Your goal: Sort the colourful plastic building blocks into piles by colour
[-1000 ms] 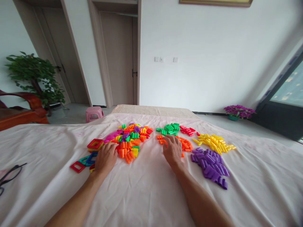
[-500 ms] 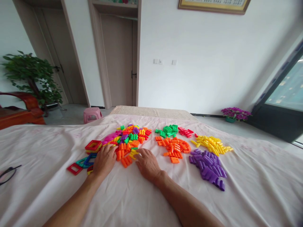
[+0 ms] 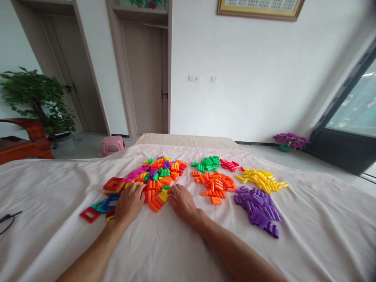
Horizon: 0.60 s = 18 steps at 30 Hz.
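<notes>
A mixed heap of coloured plastic building blocks [image 3: 164, 172], shaped like joined tubes, lies on the cloth in front of my hands. My left hand [image 3: 131, 200] rests at the heap's left edge, fingers stretched forward and beside orange blocks [image 3: 149, 191]. Close by on its left lie magnetic frame tiles [image 3: 114, 185] in red, blue, teal and yellow. My right hand [image 3: 182, 201] is at the near right of the heap, with curled fingertips closed at the edge of a yellow block [image 3: 163, 195]. Its fingertips are partly hidden.
Right of the heap lie single-colour piles: green blocks [image 3: 209, 163], red blocks [image 3: 229, 165], orange blocks [image 3: 217, 184], yellow blocks [image 3: 263, 180] and purple blocks [image 3: 258, 207]. A pale cloth [image 3: 317, 227] covers the table. Black-framed glasses [image 3: 10, 219] lie far left.
The fingers of my right hand have drawn closer together at the yellow block, which sits slightly nearer. My left hand stays by the heap. The view has shifted slightly.
</notes>
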Available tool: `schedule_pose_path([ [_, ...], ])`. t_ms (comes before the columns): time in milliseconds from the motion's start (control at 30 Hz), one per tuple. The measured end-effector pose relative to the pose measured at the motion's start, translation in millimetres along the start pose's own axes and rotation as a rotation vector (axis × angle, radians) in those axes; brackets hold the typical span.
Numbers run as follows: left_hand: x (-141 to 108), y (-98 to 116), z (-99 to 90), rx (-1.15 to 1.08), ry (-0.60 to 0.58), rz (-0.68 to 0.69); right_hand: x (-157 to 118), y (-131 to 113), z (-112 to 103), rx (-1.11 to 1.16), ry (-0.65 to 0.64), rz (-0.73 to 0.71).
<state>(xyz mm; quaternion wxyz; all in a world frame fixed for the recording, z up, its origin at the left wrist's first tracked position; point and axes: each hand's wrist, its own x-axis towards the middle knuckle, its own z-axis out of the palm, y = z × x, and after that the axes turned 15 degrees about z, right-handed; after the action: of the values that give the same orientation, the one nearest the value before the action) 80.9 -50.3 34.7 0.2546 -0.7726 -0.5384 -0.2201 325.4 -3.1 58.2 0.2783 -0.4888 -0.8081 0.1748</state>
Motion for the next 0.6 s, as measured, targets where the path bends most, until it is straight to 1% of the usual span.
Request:
schedule_pose_path([
  [133,0,0,2.6,-0.016,0.009,0.014,6,-3,1,-0.014,-0.015,0.055],
  [233,2,0,3.6,-0.044,0.005,0.010,7,-8,5,-0.068,-0.027,0.058],
  [367,1,-1,4.9,-0.066,-0.004,0.036,7,-7,4,-0.026,0.011,0.088],
  [467,-2,-5,8.2,-0.070,0.005,0.062,15,8,-12,0.050,0.079,0.096],
  [533,-4,-8,11.4,-0.075,0.004,0.076,25,27,-32,0.074,0.162,0.127],
  [600,-5,-10,14.1,-0.083,0.009,0.089,35,54,-59,0.065,0.262,0.193],
])
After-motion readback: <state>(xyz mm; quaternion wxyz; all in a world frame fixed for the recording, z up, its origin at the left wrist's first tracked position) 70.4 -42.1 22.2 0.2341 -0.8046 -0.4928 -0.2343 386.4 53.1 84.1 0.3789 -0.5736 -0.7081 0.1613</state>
